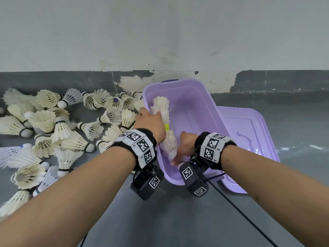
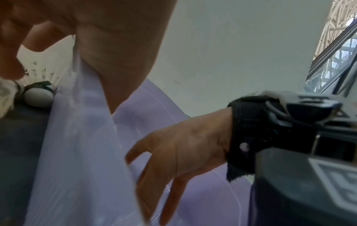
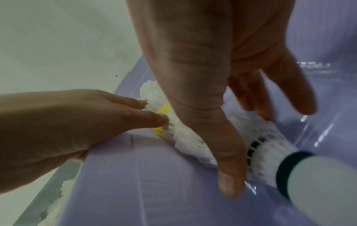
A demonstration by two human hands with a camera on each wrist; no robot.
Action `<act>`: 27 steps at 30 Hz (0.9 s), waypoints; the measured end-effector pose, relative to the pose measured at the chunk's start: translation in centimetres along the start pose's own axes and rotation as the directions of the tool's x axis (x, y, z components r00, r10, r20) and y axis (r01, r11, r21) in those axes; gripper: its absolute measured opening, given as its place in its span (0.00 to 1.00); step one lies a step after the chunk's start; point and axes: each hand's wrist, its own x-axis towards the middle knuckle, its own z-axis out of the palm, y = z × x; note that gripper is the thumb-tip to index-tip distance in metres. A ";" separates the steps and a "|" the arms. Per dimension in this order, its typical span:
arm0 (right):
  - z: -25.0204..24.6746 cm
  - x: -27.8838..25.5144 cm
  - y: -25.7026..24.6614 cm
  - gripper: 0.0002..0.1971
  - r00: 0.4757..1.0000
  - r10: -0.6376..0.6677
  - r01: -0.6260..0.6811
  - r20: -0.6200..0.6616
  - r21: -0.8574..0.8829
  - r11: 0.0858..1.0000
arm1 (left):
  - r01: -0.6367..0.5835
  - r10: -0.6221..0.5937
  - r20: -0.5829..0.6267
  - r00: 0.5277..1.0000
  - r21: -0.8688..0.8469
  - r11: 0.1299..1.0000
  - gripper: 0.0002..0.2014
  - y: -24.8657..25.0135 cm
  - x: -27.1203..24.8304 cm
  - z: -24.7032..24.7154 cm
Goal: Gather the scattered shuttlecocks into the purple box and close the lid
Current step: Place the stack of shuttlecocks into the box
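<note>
The purple box (image 1: pixel 195 113) stands open on the dark floor. Inside it lies a long nested stack of white shuttlecocks (image 1: pixel 161 107) with a yellow band. My left hand (image 1: pixel 150 113) reaches over the box's left rim and pinches the stack near the band. My right hand (image 1: pixel 179 150) holds the stack's near end low in the box. In the right wrist view, my right hand (image 3: pixel 249 146) has its thumb on one side of the stack (image 3: pixel 189 142) and fingers on the other, beside my left hand (image 3: pixel 154 111). Several loose shuttlecocks (image 1: pixel 58 129) lie scattered left of the box.
The purple lid (image 1: pixel 249 139) lies flat against the box's right side, partly under it. A grey wall with peeling skirting (image 1: pixel 178 82) runs right behind the box. A black cable (image 1: pixel 240 207) trails from my right wrist across the floor toward me.
</note>
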 end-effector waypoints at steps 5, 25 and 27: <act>0.0 -0.6 0.1 0.15 0.991 0.004 0.007 0.132 -0.083 0.997 | -0.003 0.003 0.017 1.000 0.006 1.000 0.25 0.2 0.4 -0.1; 1.2 0.1 0.3 0.26 0.983 -0.155 0.138 0.096 0.159 0.978 | -0.026 0.027 0.028 0.999 -0.001 1.000 0.19 0.0 1.2 0.3; 0.6 0.3 -0.2 0.28 0.985 -0.149 0.121 0.089 0.260 0.958 | -0.002 0.001 0.014 1.000 0.026 1.000 0.20 0.0 1.2 0.4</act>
